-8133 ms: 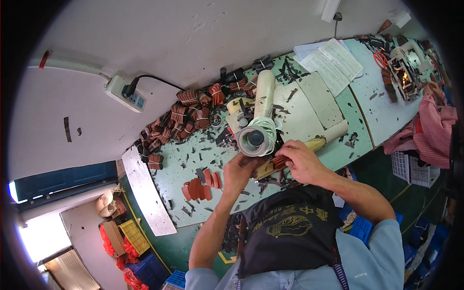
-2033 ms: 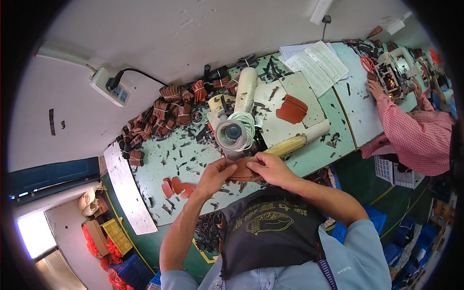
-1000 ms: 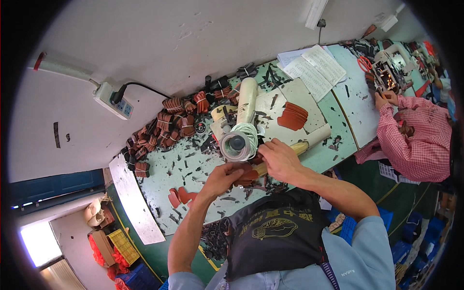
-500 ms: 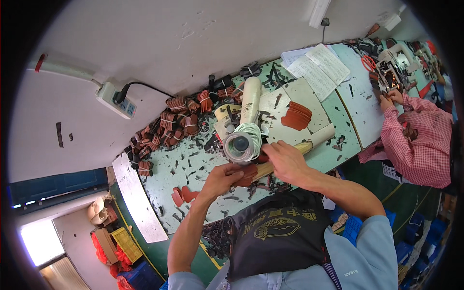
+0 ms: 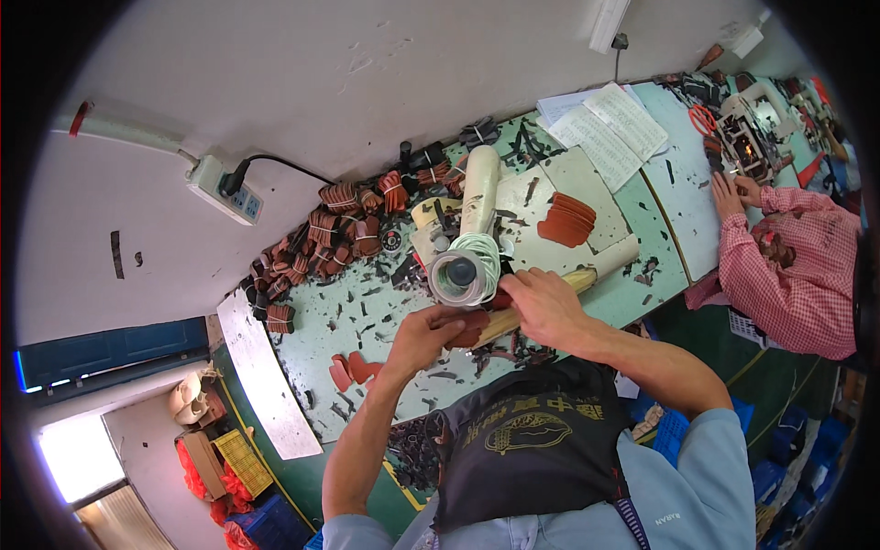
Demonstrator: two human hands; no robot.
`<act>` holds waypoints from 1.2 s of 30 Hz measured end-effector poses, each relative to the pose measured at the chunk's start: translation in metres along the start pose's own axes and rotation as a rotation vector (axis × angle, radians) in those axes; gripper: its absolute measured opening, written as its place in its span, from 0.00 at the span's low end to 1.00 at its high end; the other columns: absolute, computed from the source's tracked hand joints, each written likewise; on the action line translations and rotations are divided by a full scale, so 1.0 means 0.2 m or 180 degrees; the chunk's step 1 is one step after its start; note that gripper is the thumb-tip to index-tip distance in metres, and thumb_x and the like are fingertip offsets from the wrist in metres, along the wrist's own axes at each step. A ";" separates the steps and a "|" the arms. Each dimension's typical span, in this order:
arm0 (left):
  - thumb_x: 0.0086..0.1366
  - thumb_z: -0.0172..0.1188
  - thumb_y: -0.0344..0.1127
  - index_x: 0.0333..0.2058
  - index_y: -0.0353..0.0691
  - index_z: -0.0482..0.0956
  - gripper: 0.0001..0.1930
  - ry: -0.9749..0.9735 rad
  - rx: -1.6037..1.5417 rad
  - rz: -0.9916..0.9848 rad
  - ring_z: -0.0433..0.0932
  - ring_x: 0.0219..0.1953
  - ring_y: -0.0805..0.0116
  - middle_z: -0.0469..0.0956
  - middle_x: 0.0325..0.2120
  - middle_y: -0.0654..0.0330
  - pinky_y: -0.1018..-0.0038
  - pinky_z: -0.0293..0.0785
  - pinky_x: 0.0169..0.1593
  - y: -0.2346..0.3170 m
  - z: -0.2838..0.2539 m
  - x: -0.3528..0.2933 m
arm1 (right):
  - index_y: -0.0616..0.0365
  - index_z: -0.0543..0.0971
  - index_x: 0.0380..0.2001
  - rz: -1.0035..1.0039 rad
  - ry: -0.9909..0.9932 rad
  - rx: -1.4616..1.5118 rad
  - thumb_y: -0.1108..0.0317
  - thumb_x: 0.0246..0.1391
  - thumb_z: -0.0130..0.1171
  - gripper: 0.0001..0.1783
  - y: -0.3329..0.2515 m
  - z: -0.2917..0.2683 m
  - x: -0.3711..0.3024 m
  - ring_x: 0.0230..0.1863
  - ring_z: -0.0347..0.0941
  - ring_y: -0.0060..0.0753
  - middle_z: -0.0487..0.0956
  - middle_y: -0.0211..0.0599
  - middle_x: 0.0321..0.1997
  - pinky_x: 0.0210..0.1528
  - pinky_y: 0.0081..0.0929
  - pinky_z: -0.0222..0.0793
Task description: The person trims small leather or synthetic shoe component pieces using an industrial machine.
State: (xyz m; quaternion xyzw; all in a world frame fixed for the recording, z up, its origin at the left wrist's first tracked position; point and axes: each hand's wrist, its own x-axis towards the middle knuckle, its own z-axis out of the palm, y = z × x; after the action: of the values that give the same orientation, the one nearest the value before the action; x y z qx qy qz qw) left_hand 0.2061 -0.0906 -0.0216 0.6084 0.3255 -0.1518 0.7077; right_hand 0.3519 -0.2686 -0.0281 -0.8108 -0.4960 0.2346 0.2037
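— How many hands at frame centre?
— Two: left hand [image 5: 423, 332] pinches a red-brown leather piece [image 5: 469, 324]; right hand [image 5: 543, 304] curls beside one cord spool [image 5: 463, 271], its hold unclear.
— Loose pieces?
— Three [image 5: 354, 370], lower left on the table [image 5: 367, 312].

A small factory workshop for cut leather parts. A long green table [image 5: 587, 302] runs along a bare white wall, strewn with dark offcuts. Banded bundles of brown cut pieces [image 5: 335, 229] pile along its far edge, near a wall-mounted power strip [image 5: 225, 188]. At the table's right end a co-worker in a red checked shirt [image 5: 788, 275] sits at a machine [image 5: 747, 137]. Crates [image 5: 243, 458] stand on the floor.
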 end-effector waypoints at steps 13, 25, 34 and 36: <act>0.59 0.63 0.36 0.43 0.35 0.80 0.15 0.0408 0.0968 0.0180 0.81 0.32 0.74 0.84 0.32 0.56 0.76 0.75 0.38 -0.08 0.01 0.06 | 0.60 0.75 0.37 0.0291 -0.0299 0.0122 0.78 0.42 0.56 0.15 -0.03 -0.03 0.02 0.47 0.69 0.47 0.74 0.48 0.43 0.47 0.42 0.67; 0.58 0.63 0.35 0.42 0.37 0.82 0.13 0.0397 0.0935 0.0158 0.79 0.25 0.76 0.83 0.28 0.59 0.76 0.74 0.31 -0.09 -0.01 0.07 | 0.59 0.79 0.37 0.0193 -0.0063 0.0003 0.77 0.42 0.56 0.14 -0.03 -0.01 0.01 0.45 0.69 0.48 0.74 0.45 0.41 0.49 0.41 0.66; 0.59 0.62 0.32 0.42 0.36 0.81 0.13 0.0806 0.1409 0.0535 0.79 0.27 0.77 0.84 0.30 0.59 0.78 0.74 0.31 -0.05 0.05 0.10 | 0.59 0.77 0.39 -0.0344 0.0277 0.0522 0.76 0.45 0.57 0.14 0.04 0.01 0.00 0.46 0.68 0.48 0.74 0.43 0.41 0.52 0.39 0.65; 0.59 0.62 0.28 0.49 0.31 0.76 0.18 0.0022 0.0414 0.0331 0.80 0.33 0.74 0.82 0.36 0.57 0.77 0.76 0.34 -0.06 0.01 0.07 | 0.59 0.78 0.39 -0.0163 0.0199 0.0399 0.76 0.45 0.57 0.14 0.00 -0.03 0.00 0.47 0.67 0.47 0.74 0.43 0.41 0.52 0.39 0.66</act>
State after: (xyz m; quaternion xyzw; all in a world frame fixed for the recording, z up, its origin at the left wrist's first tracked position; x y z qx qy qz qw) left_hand 0.2097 -0.0923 -0.0386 0.6697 0.2853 -0.1335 0.6725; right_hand 0.3546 -0.2698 -0.0232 -0.7904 -0.4943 0.2345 0.2754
